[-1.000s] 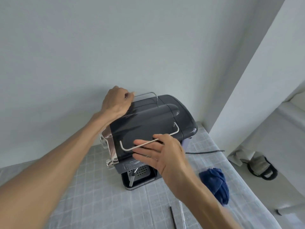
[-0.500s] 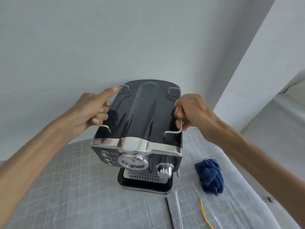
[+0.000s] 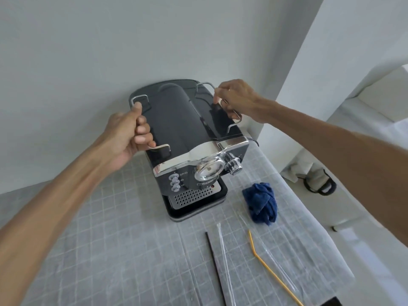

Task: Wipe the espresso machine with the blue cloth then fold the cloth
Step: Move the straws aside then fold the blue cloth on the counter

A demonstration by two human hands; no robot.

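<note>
Espresso machine: the black and shiny espresso machine (image 3: 187,138) stands in the middle of the frame, on the desk (image 3: 110,250) with the grey squared cover.
Your left hand: your left hand (image 3: 127,133) is at the left side of the machine's top. Your fingers (image 3: 142,129) are curled tight around the left wire rail (image 3: 141,100).
Your right hand: your right hand (image 3: 239,100) is at the upper right of the machine. It is closed on the right wire rail (image 3: 206,83).
Blue cloth: the blue cloth (image 3: 261,202) lies in a bunch on the desk, to the lower right of the machine, near it but not touching. No hand is on it.
Bottom of the frame: a black strip (image 3: 215,266), a clear straw (image 3: 224,261) and a yellow straw (image 3: 265,263) lie on the desk.
</note>
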